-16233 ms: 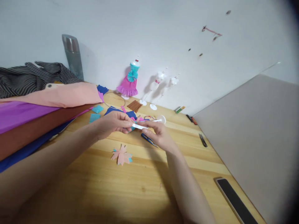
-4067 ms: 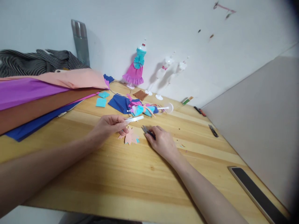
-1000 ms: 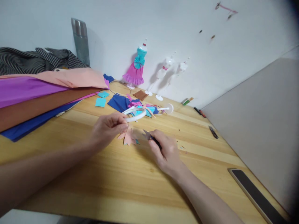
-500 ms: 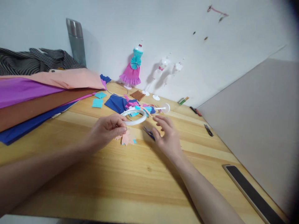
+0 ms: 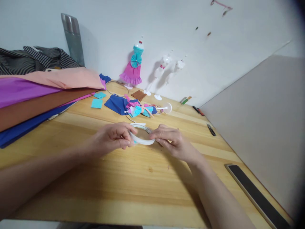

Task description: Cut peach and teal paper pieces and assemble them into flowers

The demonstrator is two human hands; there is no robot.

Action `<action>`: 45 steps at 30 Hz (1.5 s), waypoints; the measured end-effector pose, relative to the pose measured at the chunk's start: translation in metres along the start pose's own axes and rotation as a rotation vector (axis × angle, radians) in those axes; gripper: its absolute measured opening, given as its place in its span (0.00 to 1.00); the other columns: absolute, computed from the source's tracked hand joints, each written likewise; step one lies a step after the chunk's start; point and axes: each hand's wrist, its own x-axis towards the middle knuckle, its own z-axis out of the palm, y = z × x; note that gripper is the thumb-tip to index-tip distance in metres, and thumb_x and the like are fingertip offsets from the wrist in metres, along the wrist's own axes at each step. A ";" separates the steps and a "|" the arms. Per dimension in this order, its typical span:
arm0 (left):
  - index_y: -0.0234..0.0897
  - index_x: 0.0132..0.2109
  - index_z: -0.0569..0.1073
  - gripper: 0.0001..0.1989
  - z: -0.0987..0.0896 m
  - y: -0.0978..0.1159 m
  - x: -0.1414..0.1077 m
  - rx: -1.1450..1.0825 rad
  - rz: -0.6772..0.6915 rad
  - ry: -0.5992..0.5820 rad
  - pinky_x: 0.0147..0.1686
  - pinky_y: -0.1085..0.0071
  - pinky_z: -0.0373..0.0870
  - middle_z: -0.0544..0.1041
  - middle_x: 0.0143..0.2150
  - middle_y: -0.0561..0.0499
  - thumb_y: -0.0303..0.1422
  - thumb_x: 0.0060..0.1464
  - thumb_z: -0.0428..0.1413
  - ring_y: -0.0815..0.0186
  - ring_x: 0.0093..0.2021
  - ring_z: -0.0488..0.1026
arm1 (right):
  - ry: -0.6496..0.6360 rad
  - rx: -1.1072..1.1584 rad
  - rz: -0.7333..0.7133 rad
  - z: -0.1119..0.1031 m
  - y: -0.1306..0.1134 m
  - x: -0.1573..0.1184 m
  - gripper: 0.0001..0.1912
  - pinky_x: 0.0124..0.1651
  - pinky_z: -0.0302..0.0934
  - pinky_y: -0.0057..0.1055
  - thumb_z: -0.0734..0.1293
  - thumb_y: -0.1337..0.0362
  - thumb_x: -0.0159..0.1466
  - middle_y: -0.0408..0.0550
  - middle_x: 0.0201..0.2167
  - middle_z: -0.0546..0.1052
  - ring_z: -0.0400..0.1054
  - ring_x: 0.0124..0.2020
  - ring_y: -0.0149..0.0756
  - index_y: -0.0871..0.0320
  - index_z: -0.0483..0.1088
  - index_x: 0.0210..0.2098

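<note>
Above the wooden table (image 5: 143, 190), a white roll of tape (image 5: 145, 141) is held between both hands. My left hand (image 5: 116, 136) is closed on the roll's left side. The fingers of my right hand (image 5: 169, 138) pinch its right side. Just behind the roll lies a small form (image 5: 143, 110) wrapped in turquoise and pink paper, its white stand pointing right. Blue paper (image 5: 115, 103) is beside it. The roll and hands cover the spot where the pink cut paper and scissors lay.
Coloured paper sheets (image 5: 47, 92) are stacked at left, with turquoise squares (image 5: 97, 103) nearby. A dressed mannequin (image 5: 132, 68) and two white ones stand by the wall. A cutter (image 5: 211, 129) and a long dark-topped object (image 5: 257, 194) lie at right.
The tape roll has come down and nearer. My right hand has moved to it from an open pose and taken its right side. The view has shifted slightly.
</note>
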 end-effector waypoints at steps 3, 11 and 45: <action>0.34 0.24 0.72 0.09 -0.002 0.003 0.000 -0.122 -0.090 0.087 0.23 0.76 0.65 0.77 0.33 0.48 0.31 0.50 0.58 0.71 0.25 0.71 | 0.034 -0.091 0.055 -0.008 0.007 -0.004 0.13 0.39 0.64 0.36 0.60 0.66 0.66 0.54 0.33 0.80 0.71 0.35 0.39 0.57 0.76 0.39; 0.34 0.25 0.71 0.10 -0.006 -0.012 0.006 -0.260 -0.264 0.212 0.16 0.79 0.50 0.68 0.22 0.54 0.35 0.47 0.60 0.77 0.18 0.57 | -0.068 -0.498 0.388 -0.015 0.033 -0.011 0.13 0.36 0.62 0.33 0.61 0.67 0.62 0.53 0.32 0.80 0.71 0.34 0.40 0.58 0.79 0.34; 0.34 0.25 0.69 0.08 -0.008 -0.021 0.009 -0.229 -0.363 0.423 0.17 0.78 0.50 0.63 0.14 0.59 0.33 0.46 0.57 0.77 0.15 0.55 | 0.072 0.749 0.684 0.076 0.001 0.066 0.11 0.19 0.50 0.25 0.70 0.59 0.53 0.41 0.14 0.71 0.59 0.14 0.26 0.59 0.68 0.21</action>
